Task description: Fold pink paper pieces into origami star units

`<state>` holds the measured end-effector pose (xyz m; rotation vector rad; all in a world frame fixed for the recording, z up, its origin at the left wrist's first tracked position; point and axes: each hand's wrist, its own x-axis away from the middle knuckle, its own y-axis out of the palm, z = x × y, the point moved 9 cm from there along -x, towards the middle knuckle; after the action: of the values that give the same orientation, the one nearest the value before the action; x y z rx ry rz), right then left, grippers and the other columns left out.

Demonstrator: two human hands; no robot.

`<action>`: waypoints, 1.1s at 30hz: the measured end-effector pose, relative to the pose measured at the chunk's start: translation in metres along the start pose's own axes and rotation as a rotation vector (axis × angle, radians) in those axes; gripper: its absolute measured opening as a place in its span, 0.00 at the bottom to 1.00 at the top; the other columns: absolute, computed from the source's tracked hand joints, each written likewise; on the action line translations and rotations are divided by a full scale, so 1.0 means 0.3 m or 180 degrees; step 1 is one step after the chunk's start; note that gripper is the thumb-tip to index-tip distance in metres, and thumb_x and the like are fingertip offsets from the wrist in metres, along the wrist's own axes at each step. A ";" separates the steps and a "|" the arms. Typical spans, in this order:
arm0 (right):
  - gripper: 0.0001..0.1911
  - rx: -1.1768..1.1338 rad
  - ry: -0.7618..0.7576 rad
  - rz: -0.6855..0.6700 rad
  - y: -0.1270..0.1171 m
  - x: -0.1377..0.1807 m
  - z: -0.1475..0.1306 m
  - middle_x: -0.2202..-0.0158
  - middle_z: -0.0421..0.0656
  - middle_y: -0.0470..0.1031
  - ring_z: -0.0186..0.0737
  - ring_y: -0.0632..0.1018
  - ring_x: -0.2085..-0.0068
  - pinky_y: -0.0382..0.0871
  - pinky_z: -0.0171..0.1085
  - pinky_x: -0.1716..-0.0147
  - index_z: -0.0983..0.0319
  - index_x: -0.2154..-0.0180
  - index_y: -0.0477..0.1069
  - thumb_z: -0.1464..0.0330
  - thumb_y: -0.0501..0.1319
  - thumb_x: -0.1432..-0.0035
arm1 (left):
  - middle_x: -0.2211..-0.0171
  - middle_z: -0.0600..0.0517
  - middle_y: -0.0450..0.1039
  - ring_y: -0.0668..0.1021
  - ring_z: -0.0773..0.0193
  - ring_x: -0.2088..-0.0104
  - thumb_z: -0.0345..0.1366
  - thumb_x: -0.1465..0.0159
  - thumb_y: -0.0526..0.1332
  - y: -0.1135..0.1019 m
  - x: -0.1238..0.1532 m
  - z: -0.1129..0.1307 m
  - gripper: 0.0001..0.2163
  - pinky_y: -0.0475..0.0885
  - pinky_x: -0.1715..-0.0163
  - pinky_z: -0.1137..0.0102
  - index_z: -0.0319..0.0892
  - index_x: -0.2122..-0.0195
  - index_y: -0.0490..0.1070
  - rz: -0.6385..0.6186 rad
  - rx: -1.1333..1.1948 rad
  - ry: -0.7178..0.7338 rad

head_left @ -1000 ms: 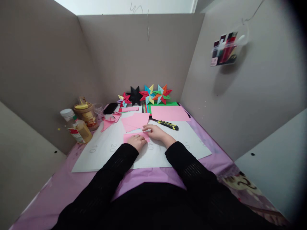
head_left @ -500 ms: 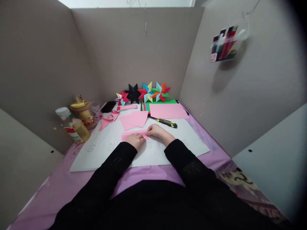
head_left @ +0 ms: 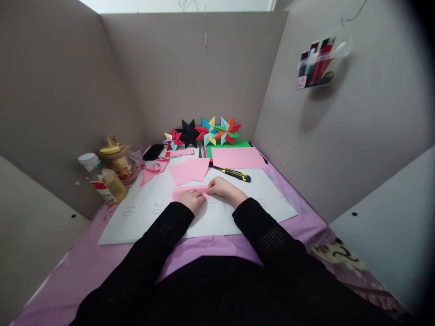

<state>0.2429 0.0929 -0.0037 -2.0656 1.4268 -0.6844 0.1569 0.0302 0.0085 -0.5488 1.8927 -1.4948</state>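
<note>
A folded piece of pink paper [head_left: 181, 192] lies on the white sheet [head_left: 136, 226] in front of me. My left hand [head_left: 193, 199] rests flat on the paper, its fingers stretched out and pressing it down. At the paper's right end, my right hand [head_left: 220, 187] is closed in a pinch on the edge. Just behind the hands are loose pink paper pieces [head_left: 193, 167]. A black and yellow utility knife [head_left: 234, 174] lies beyond my right hand. The lower part of the folded paper is hidden under my left hand.
Several folded paper stars [head_left: 188, 133] stand against the back panel. Behind the knife, a large pink sheet [head_left: 239, 157] tops a coloured stack. To the left are folded pink pieces [head_left: 150, 173], a phone [head_left: 153, 152], a glue bottle [head_left: 110, 183] and a brown tub [head_left: 118, 160].
Almost nothing differs. Both hands stay in place on the folded pink paper; the whole view has shifted very slightly.
</note>
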 end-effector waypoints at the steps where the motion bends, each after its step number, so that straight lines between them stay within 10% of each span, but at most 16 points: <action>1: 0.05 -0.0007 0.0007 -0.0008 0.000 0.002 -0.001 0.87 0.33 0.55 0.26 0.58 0.83 0.50 0.29 0.83 0.66 0.81 0.66 0.71 0.59 0.60 | 0.65 0.47 0.73 0.71 0.59 0.62 0.31 0.39 0.54 -0.001 0.000 -0.001 0.10 0.65 0.63 0.65 0.43 0.60 0.73 0.0008 0.0007 -0.0014; 33: 0.05 0.0439 0.0074 0.0033 0.004 -0.004 -0.014 0.87 0.35 0.58 0.27 0.61 0.82 0.52 0.29 0.82 0.65 0.82 0.65 0.71 0.58 0.59 | 0.64 0.47 0.73 0.71 0.59 0.61 0.30 0.39 0.53 -0.003 -0.001 0.004 0.11 0.65 0.63 0.65 0.43 0.60 0.73 -0.0124 -0.0033 -0.0038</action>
<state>0.2387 0.0930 -0.0015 -1.9487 1.3626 -0.7825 0.1578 0.0293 0.0094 -0.6015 1.8915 -1.5039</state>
